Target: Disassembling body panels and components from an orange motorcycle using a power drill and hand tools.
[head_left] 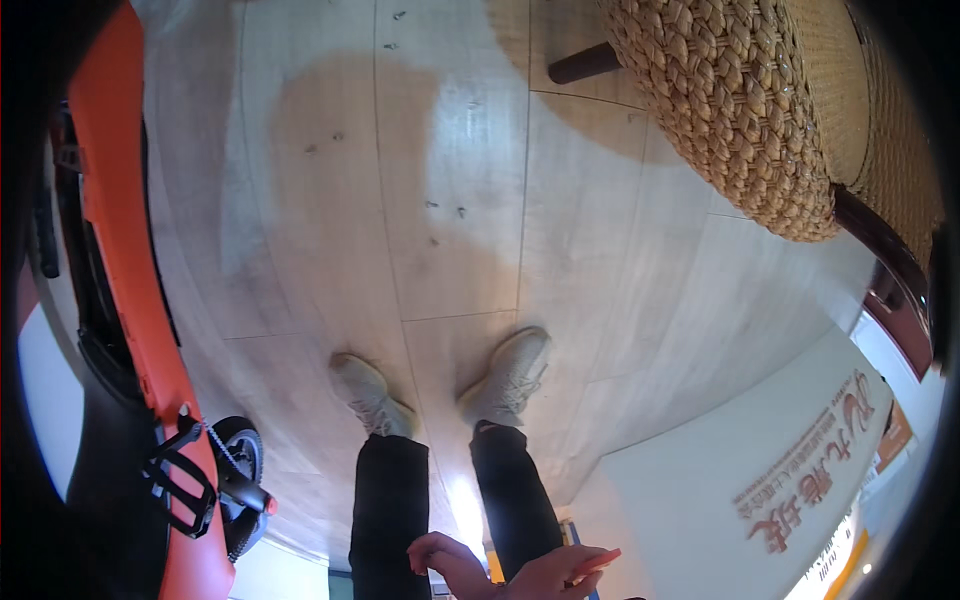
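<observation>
At the bottom edge my left hand (450,567) hangs in front of my dark trouser legs, its fingers loosely bent and apart, with nothing visible in them. Just right of it is my right hand (560,574), its fingers drawn together. A thin pink-orange edge shows at those fingertips; whether it is an object or lit skin is unclear. Both wrists are mostly cut off by the frame. Well ahead of my feet, several small screw-like pieces (461,211) lie scattered on the pale plank floor (300,290), out of reach of either hand.
Along the left stands a long orange-red frame (125,230) with a black pedal (185,485) and a small black wheel (240,465). A woven wicker chair (730,100) fills the upper right, one dark leg (585,65) sticking out. At lower right leans a white lettered panel (690,490).
</observation>
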Available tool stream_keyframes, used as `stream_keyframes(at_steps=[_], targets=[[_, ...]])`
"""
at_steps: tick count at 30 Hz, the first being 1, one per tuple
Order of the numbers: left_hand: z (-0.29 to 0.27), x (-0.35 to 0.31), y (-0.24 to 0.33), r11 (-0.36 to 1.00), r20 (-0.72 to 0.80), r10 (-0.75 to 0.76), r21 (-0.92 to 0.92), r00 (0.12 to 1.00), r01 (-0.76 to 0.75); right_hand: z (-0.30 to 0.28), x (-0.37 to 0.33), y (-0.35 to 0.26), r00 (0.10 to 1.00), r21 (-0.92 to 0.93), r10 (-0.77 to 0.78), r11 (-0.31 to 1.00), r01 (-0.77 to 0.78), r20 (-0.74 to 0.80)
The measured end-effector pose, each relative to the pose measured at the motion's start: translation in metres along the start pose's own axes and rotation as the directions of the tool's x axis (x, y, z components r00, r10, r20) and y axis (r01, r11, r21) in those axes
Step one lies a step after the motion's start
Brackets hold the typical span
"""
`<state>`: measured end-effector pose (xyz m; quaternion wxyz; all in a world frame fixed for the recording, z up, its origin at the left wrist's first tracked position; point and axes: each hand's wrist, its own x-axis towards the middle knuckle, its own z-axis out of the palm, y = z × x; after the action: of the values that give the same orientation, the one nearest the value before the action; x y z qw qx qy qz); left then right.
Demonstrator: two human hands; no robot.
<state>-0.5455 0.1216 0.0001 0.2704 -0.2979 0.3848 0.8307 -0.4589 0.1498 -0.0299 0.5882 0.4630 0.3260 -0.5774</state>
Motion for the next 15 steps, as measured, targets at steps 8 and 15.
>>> stream_keyframes(at_steps=[8,15], targets=[[0.002,0.016,-0.002,0.996,-0.224,-0.073,-0.062,0.972,0.061,-0.019,-0.001,-0.016,0.985,-0.227,0.075,0.968,-0.109,-0.153],[-0.004,0.029,0.0,0.998,-0.403,-0.06,-0.043,0.913,0.046,0.017,0.002,-0.037,0.965,-0.214,0.038,0.972,-0.096,-0.259]])
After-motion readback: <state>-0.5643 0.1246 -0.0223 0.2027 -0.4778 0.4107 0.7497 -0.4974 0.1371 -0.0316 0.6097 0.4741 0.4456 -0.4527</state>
